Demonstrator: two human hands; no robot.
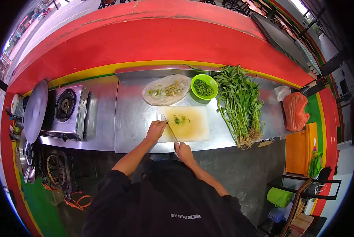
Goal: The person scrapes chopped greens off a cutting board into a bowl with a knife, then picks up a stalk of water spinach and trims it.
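My right hand (183, 151) is wrapped round the handle of a kitchen knife (171, 130) at the board's front edge. The blade points away and to the left, over the white cutting board (198, 124). My left hand (157, 130) is at the board's left side, fingers closed against the blade; whether anything is between them is hidden. A little chopped green herb (180, 119) lies right of the blade. Behind the board stand a lime-green bowl (204, 87) of chopped greens and a clear plastic bag (167, 90) with plant scraps.
A large bunch of leafy greens with roots (240, 104) lies right of the board, its roots at the counter's front edge. Farther right sits a red plastic bag (295, 111). A gas stove (68, 110) and a round metal lid (36, 111) are at the left. A red wall (153, 43) borders the steel counter.
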